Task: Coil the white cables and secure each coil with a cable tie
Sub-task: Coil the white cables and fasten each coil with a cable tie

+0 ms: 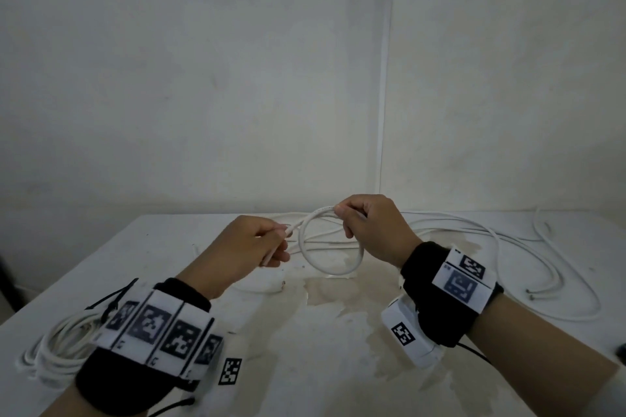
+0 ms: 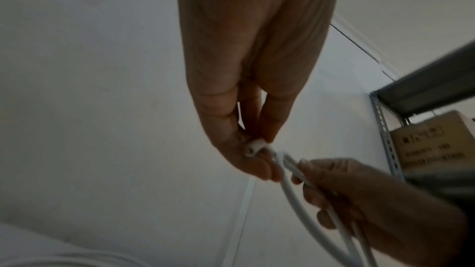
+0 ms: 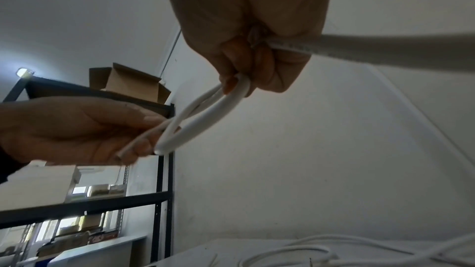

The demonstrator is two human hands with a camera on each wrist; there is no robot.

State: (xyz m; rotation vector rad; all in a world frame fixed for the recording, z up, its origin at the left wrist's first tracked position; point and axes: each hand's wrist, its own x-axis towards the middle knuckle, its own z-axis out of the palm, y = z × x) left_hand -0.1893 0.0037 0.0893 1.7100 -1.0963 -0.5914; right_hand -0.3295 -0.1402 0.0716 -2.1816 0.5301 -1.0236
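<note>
- Centre frame, above the tabletop [image 1: 305, 366]: our left hand [image 1: 244, 247] pinches the white cable [image 1: 333, 269] near its end; right hand [image 1: 369, 230] is clamped on the first loop's crossing.
- Cable looks light, springy, smooth; we'd grip at the crossing or the loop reopens.
- Loose cable run [image 1: 508, 240] sprawls at right & may snag, we judge.
- Lower left: finished coil [image 1: 57, 349] w/ black cable tie [image 1: 111, 298].

Cable [image 1: 333, 269] is plain white, table [image 1: 338, 366] is white too with tan stains. Wristbands [image 1: 437, 301] are black with black-and-white square markers.
</note>
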